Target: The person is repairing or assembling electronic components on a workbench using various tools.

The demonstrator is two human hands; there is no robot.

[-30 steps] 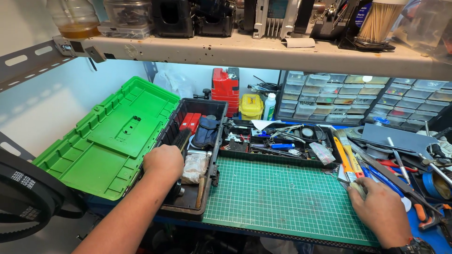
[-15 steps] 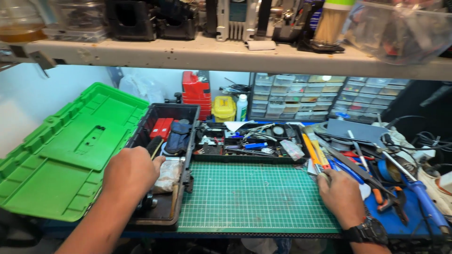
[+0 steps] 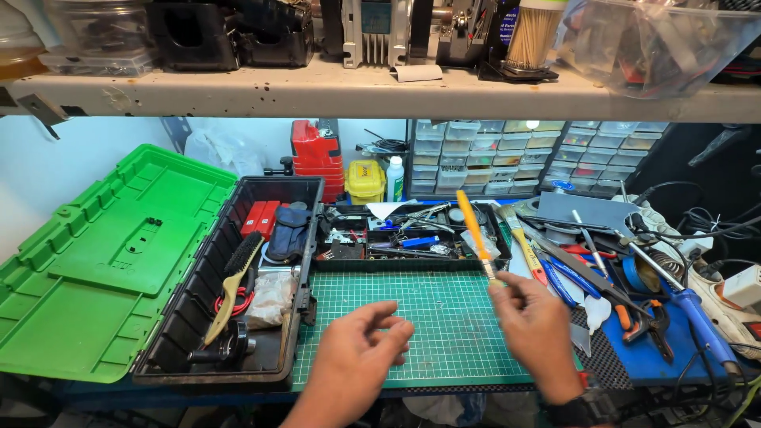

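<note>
Holding an orange brush (image 3: pixel 474 230) in closed right fingers (image 3: pixel 507 287), bristle end hidden; left hand (image 3: pixel 361 353) half open, blurry, over green mat (image 3: pixel 444 325).

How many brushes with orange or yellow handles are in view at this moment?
2. One orange-handled brush is held up by the right hand over the green cutting mat; another brush lies just right of the mat among the tools. Clutter may hide more.

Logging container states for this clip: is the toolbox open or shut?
Open. The green lid lies folded back flat to the left, and the black toolbox shows its tools inside.
</note>
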